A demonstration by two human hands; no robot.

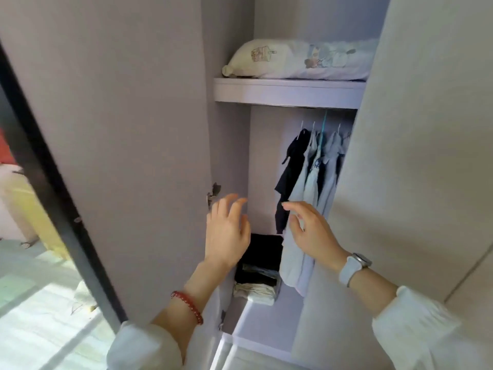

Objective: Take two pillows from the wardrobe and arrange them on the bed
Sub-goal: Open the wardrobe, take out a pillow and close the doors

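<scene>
Wardrobe interior, head view, both doors open. Left door (133, 156), swung outward, stands just beside the left hand (226, 231), which is raised with fingers spread and grips nothing; a red bead bracelet (188, 305) circles that wrist. Folded laundry (257, 287) lies stacked on the wardrobe floor below. Right hand (310, 233), also empty, holds its fingers loosely spread, thumb and forefinger near hanging shirts (312, 182). Pillows (296, 61) rest on the upper shelf (288, 92), well above both hands; whether the stack holds one or two cannot be told. Likely hazards: a one-handed pull drags the stack off the shelf edge; a rising sleeve snags the hangers; an elbow strikes the right door (413, 156).
</scene>
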